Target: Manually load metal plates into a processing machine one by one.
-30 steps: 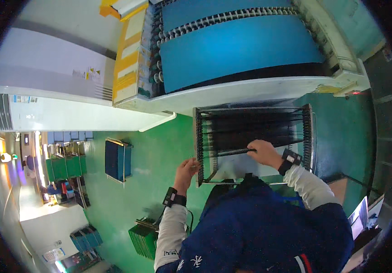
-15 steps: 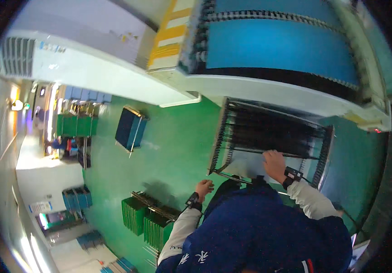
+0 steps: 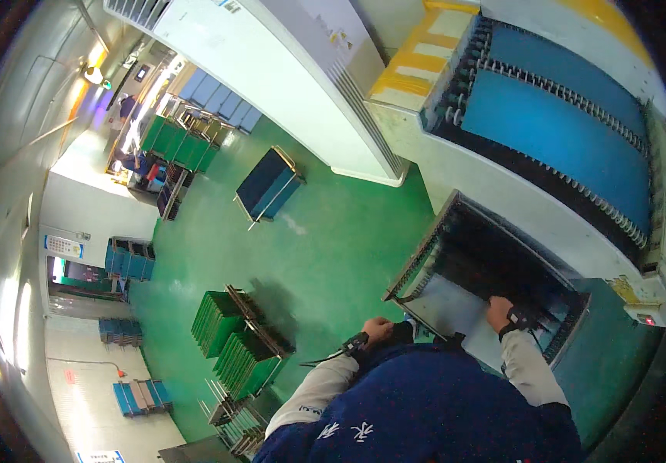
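Right in front of me stands a metal rack (image 3: 408, 287) with toothed side rails. Dark thin panels (image 3: 495, 251) fill its far part, and a pale grey surface (image 3: 456, 302) shows in its near part. Over the near part is my right hand (image 3: 500, 314), its fingers curled; whether a panel or anything else is in them is hidden. Outside the rack's near left corner, close to my body, my left hand (image 3: 379, 330) is curled with nothing visible in it. Both wrists carry a dark strapped device.
Beyond the rack runs a white roller machine (image 3: 518, 181) carrying blue panels (image 3: 557, 127). A tall white cabinet (image 3: 294, 85) stands left of it. On the green floor are a rack of blue panels (image 3: 269, 185) and one of green boards (image 3: 232, 332). People work far left.
My view has turned, so the surroundings appear tilted and shifted. My left hand has come nearer the rack's near left corner. My right hand remains over the rack's near part.
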### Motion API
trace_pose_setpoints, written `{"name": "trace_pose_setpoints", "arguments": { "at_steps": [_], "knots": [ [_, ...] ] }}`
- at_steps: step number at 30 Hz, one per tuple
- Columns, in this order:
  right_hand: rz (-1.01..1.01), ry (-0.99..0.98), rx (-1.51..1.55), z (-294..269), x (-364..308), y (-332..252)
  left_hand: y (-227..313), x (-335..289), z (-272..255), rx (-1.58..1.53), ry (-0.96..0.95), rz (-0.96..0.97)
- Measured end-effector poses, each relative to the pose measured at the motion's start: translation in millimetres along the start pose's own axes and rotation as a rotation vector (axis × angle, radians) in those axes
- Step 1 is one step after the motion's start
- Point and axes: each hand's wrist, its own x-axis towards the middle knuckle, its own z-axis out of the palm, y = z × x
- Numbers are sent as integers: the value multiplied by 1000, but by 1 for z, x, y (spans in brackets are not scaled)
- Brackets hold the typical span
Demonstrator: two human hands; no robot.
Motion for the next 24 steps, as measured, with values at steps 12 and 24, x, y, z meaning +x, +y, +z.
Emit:
{"name": "trace_pose_setpoints", "arguments": {
  "at_steps": [12,24],
  "knots": [
    [-130,30,84,-84,-67,-52,-4,38,-76,116,-87,-8],
    [281,384,204,-241,-132,-69,-72,95,-53,539,-328,-67]
  ]
}}
